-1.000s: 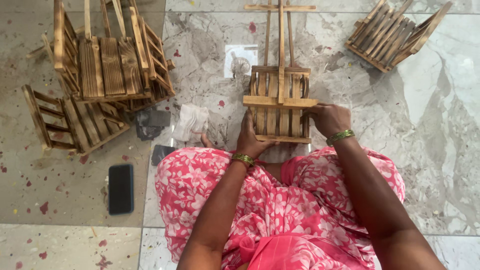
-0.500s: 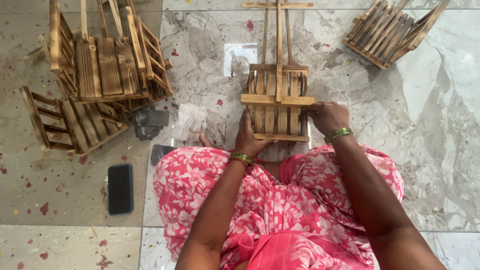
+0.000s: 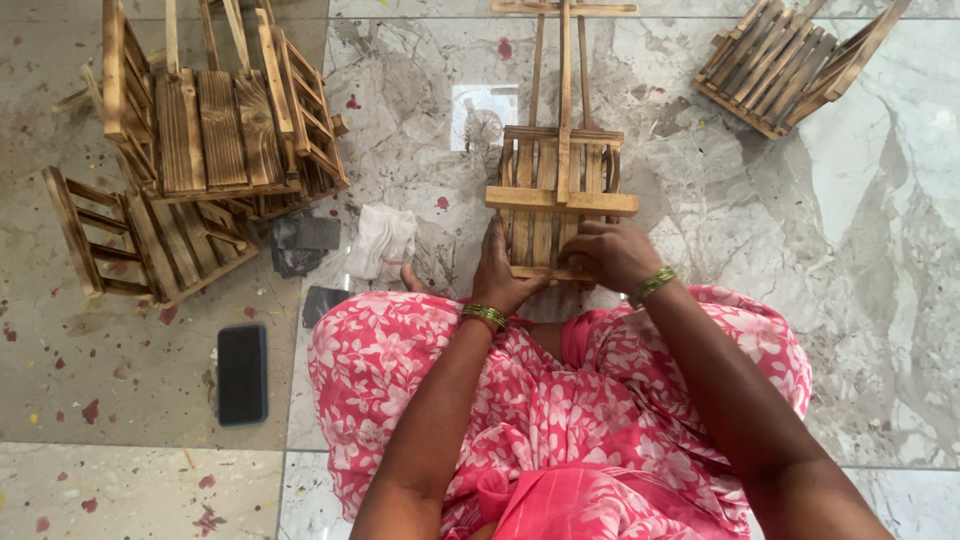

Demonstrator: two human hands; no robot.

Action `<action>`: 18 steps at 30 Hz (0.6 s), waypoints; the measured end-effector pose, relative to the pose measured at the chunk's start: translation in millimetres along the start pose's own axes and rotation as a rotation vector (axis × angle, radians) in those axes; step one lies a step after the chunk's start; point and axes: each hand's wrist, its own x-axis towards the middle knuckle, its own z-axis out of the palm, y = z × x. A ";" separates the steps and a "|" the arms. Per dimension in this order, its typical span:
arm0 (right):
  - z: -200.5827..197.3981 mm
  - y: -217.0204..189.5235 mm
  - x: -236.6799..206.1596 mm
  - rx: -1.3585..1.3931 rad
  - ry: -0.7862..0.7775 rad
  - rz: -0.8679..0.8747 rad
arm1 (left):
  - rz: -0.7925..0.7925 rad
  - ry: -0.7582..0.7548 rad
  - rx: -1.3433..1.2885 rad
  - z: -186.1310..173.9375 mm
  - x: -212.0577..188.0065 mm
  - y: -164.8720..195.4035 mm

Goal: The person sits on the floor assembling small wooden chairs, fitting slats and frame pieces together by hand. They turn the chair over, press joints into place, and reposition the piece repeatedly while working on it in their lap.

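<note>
Person is sitting on a marble floor (image 3: 860, 250), knees spread under a pink flowered dress (image 3: 560, 400), and is working on a small wooden slatted frame (image 3: 556, 190) lying flat on the floor just ahead of the knees. The left hand (image 3: 500, 275) is pressing against the near left edge of the frame, fingers straight and held together, flat along the slats rather than gripping. The right hand (image 3: 610, 255) is curling over the near right corner, fingers bent and closing on the bottom rail; whether it is pinching anything small there cannot be told. Both wrists are wearing green bangles. Two long thin sticks are running from the frame away toward a crossbar at the top of view. To the left, two finished wooden racks (image 3: 200, 130) are lying stacked, a third (image 3: 140, 240) beside them. Another rack (image 3: 790, 60) is lying well apart at upper right. A white cloth (image 3: 382, 240) is lying near the left hand, a black phone (image 3: 242, 372) farther left.
</note>
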 end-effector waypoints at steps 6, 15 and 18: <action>-22.3 8.4 -9.7 -0.098 -0.192 0.076 | 0.031 0.010 0.019 -0.7 -0.7 0.9; -0.2 0.2 0.7 -0.117 -0.045 -0.095 | -0.014 -0.019 0.065 -2.3 -0.8 4.0; -10.6 8.7 -6.4 -0.076 -0.231 0.039 | 0.055 0.019 0.071 0.0 -0.3 0.6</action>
